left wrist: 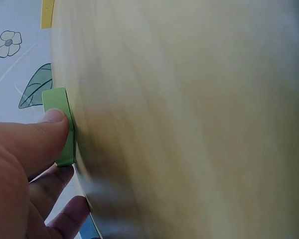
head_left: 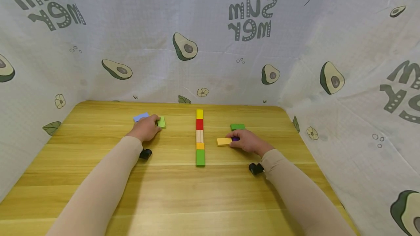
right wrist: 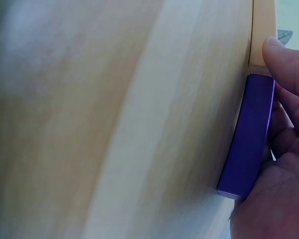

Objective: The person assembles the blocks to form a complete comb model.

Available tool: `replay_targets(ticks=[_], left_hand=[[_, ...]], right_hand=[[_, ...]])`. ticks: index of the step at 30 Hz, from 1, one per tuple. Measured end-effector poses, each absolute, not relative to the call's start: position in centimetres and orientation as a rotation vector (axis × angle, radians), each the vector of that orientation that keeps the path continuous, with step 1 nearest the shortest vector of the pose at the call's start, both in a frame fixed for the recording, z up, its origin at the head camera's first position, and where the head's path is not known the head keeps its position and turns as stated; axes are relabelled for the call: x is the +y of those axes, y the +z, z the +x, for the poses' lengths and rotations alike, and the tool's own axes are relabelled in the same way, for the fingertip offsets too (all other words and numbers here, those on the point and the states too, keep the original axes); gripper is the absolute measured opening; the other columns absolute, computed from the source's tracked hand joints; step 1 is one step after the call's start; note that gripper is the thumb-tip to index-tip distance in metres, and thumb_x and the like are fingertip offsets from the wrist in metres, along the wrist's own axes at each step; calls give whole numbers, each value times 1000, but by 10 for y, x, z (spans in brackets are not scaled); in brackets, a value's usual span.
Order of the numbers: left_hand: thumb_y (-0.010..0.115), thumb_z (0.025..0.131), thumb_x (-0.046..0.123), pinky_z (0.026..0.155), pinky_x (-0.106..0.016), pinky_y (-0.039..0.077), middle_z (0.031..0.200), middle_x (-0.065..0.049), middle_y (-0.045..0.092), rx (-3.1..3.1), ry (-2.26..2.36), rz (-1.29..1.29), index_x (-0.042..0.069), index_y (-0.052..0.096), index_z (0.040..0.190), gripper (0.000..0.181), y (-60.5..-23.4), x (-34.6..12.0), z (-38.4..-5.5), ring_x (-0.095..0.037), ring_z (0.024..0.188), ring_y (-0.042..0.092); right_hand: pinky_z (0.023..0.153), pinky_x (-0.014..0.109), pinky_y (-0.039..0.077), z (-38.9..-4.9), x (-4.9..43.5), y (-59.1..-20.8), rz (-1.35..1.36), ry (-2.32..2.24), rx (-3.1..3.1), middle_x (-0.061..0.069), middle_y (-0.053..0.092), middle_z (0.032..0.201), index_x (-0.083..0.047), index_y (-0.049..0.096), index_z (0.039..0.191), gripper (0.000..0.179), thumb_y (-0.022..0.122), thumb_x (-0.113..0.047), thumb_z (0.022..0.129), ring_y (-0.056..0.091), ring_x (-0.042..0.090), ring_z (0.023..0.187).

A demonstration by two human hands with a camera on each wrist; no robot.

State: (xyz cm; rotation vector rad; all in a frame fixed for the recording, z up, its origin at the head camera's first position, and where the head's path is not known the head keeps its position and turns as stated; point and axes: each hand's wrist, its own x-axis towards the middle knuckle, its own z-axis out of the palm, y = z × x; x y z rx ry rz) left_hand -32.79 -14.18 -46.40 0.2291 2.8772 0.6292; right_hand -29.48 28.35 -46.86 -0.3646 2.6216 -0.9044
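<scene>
My left hand pinches a light green block at the left of the table. In the left wrist view, the thumb lies on the light green block, with fingertips at its lower end. A blue block lies just behind that hand. On the right, my right hand holds the end of a yellow block between thumb and fingers. A purple block sits end to end with it under the palm, mostly hidden in the head view. Just beyond lies a green block.
Between the hands a straight row of blocks runs away from me: green, orange-yellow, pale wood, red and yellow. A printed cloth hangs behind and beside the wooden table.
</scene>
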Motion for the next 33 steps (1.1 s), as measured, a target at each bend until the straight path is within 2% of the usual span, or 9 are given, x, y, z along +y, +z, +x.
replay_targets(ticks=[7, 18, 33], left_hand=[[58, 109, 27, 118, -70, 32, 158, -25, 50, 2878, 641, 224, 4, 43, 158, 56, -464, -142, -327, -54, 145, 42], [58, 109, 27, 119, -68, 32, 158, -25, 50, 2865, 653, 209, 5, 43, 158, 55, -464, -143, -329, -54, 145, 41], [58, 109, 29, 121, -71, 26, 157, -26, 50, 2883, 673, 250, 2, 41, 158, 58, -463, -148, -327, -52, 146, 41]], right_hand=[[99, 42, 52, -295, 283, -469, -383, -903, 2627, 12, 68, 129, -7, 70, 135, 37, 74, -18, 100, 59, 22, 106], [106, 47, 51, -296, 283, -470, -382, -882, 2631, 14, 66, 137, -8, 69, 136, 39, 74, -20, 100, 60, 25, 114], [105, 46, 50, -295, 284, -469, -379, -866, 2642, 12, 67, 133, -10, 70, 136, 38, 73, -21, 100, 59, 24, 111]])
